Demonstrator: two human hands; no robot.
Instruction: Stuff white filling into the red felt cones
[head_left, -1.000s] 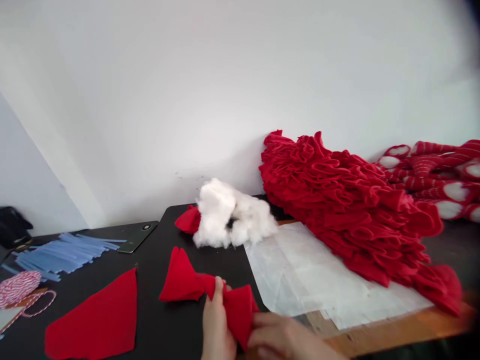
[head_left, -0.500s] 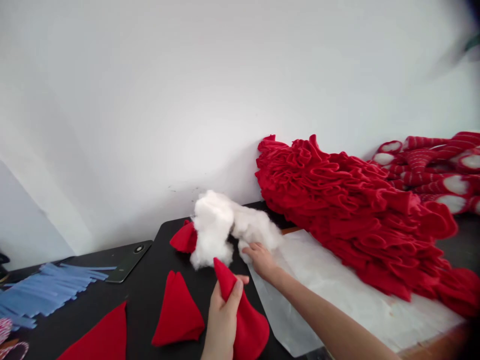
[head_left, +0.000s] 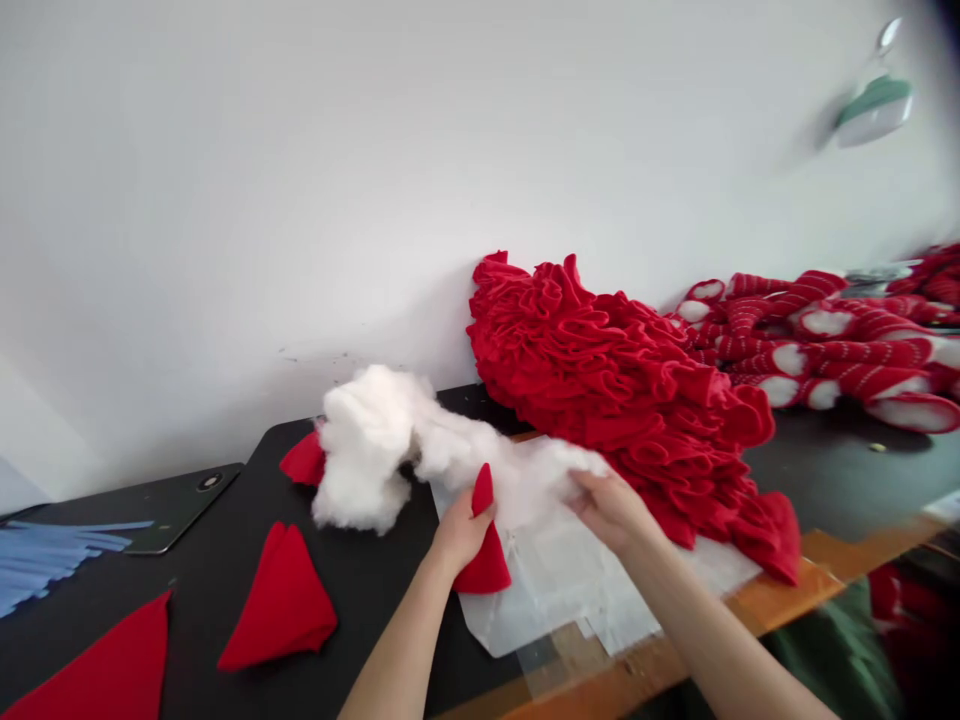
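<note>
Left hand [head_left: 456, 535] is pinching red felt cone [head_left: 489, 565], tip up, near centre; white stuffing [head_left: 454, 445] is stretching rightward behind it; right hand [head_left: 611, 510] is pinching stuffing's right end; red fabric pile [head_left: 622, 370] is lying far right, striped red rolls [head_left: 825, 355] beyond.

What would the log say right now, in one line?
left hand: holds red cloth piece | right hand: grips white stuffing | around: red fabric pile, blue strips
</note>
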